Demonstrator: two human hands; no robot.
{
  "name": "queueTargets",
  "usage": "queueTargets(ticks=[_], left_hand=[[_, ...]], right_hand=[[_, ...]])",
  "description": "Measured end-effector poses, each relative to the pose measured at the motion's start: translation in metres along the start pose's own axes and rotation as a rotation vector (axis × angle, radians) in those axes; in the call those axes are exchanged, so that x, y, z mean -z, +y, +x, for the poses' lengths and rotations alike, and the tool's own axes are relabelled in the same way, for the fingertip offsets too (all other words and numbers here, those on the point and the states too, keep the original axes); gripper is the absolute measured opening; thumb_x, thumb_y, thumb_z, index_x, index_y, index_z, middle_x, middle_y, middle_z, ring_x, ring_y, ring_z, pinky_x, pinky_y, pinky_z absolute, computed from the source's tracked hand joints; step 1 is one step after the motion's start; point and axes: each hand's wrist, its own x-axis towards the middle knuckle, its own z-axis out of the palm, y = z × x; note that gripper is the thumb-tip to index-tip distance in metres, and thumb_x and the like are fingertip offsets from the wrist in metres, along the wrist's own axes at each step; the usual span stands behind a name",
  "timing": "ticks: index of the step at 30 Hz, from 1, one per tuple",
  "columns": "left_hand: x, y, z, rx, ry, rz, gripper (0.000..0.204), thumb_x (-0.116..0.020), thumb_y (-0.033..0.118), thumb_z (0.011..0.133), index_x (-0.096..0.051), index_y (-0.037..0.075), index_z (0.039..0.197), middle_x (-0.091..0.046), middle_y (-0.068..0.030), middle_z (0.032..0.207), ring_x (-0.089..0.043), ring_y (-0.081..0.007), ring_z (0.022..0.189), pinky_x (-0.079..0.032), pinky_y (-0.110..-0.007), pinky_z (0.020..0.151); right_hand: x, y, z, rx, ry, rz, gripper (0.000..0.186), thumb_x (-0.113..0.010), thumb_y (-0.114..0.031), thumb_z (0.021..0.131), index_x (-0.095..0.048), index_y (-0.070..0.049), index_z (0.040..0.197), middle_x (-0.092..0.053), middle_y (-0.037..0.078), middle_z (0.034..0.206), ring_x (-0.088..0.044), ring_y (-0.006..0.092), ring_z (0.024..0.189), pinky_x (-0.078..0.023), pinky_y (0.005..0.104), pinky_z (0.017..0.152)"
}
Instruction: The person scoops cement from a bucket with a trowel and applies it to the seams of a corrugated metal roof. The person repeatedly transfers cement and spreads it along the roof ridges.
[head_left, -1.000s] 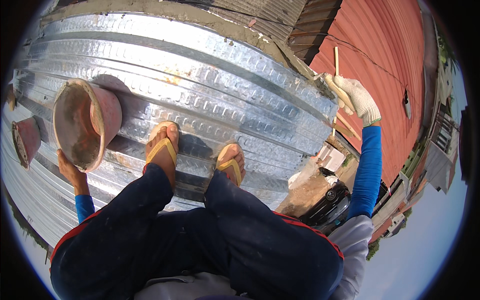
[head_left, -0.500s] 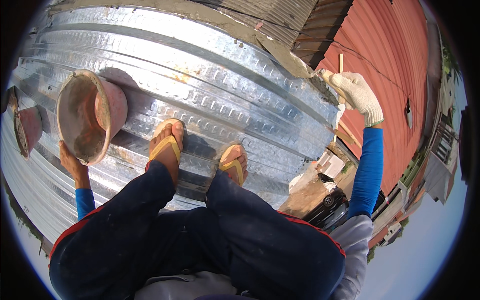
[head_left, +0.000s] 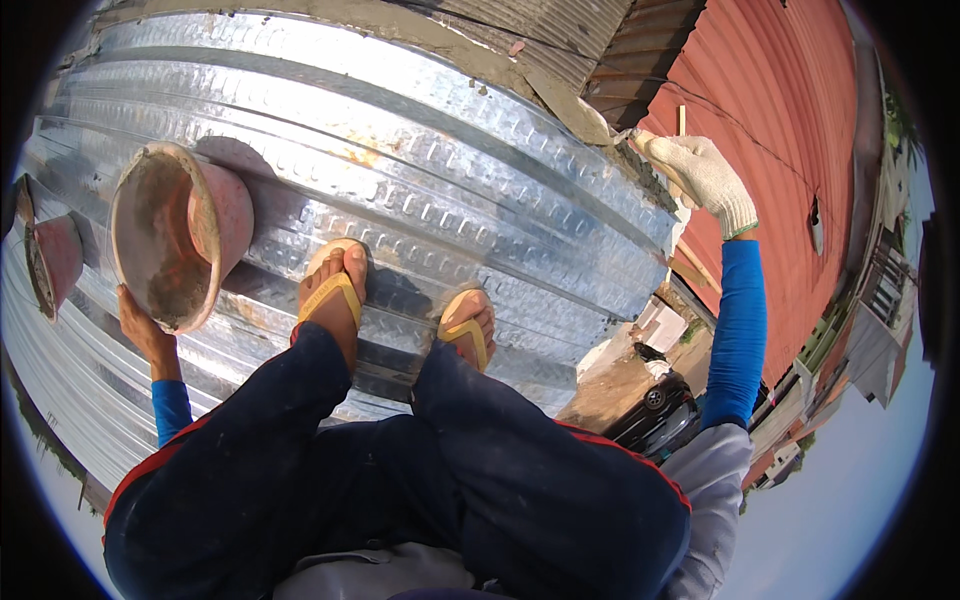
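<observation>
Left hand (head_left: 140,325), bare, grips the near rim of a mortar-stained pink plastic bucket (head_left: 175,235) tilted on its side on the corrugated galvanised steel decking (head_left: 450,170). Right hand (head_left: 700,180), in a white knit glove, closes on a thin wooden stick (head_left: 682,122), far right.

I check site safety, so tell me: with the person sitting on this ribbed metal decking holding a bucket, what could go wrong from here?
The corrugated metal deck ends at an open edge just past the feet, with a car on the ground far below; sliding off looks possible. The yellow flip-flops may give little grip on the smooth ribs. The left hand steadies a tipped pink bucket from its lower rim only, so it might roll.
</observation>
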Motion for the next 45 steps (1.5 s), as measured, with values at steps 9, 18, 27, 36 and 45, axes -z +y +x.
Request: queueTargets(ticks=[9,18,27,36,45], left_hand=[[0.002,-0.006,-0.002,-0.033,0.024,0.056,0.060,-0.045,0.041,0.115,-0.067,-0.014,0.125,-0.073,-0.0221,0.118,-0.066,-0.0251,0.104,-0.049,-0.040,0.097],[0.000,-0.007,0.005,0.048,0.025,-0.034,0.059,-0.045,0.040,0.114,-0.068,-0.013,0.125,-0.073,-0.0210,0.119,-0.066,-0.0232,0.103,-0.051,-0.038,0.094],[0.000,-0.004,-0.001,-0.086,0.046,0.089,0.057,-0.045,0.039,0.115,-0.068,-0.013,0.119,-0.073,-0.0206,0.113,-0.065,-0.0246,0.098,-0.051,-0.040,0.091],[0.001,-0.013,0.003,-0.110,0.033,0.128,0.058,-0.045,0.039,0.115,-0.068,-0.014,0.120,-0.073,-0.0208,0.113,-0.064,-0.0235,0.100,-0.050,-0.039,0.092],[0.001,-0.009,0.000,-0.051,-0.023,0.014,0.059,-0.046,0.041,0.115,-0.067,-0.014,0.120,-0.072,-0.0182,0.111,-0.062,-0.0227,0.098,-0.050,-0.038,0.092]], right_hand=[[-0.009,0.009,-0.046,0.158,0.472,-0.358,0.050,-0.081,-0.051,0.088,-0.074,-0.002,0.097,-0.064,0.008,0.073,-0.064,0.0208,0.067,-0.050,0.0356,0.063],[-0.096,0.033,-0.056,0.399,0.862,-0.539,0.044,-0.086,-0.030,0.083,-0.066,-0.007,0.115,-0.073,0.016,0.098,-0.074,0.0351,0.086,-0.059,0.0430,0.075],[-0.173,0.007,-0.068,0.448,0.680,-0.614,0.040,-0.075,-0.005,0.077,-0.066,-0.004,0.115,-0.065,0.016,0.110,-0.068,0.0364,0.097,-0.058,0.0458,0.079],[-0.168,-0.015,-0.020,0.525,0.669,-0.723,0.045,-0.070,-0.006,0.081,-0.062,-0.005,0.125,-0.066,0.020,0.114,-0.070,0.0381,0.097,-0.059,0.0480,0.076],[-0.125,-0.005,-0.028,0.374,0.547,0.119,0.045,-0.076,-0.027,0.089,-0.064,0.000,0.123,-0.072,0.014,0.106,-0.069,0.0236,0.083,-0.055,0.0390,0.073]])
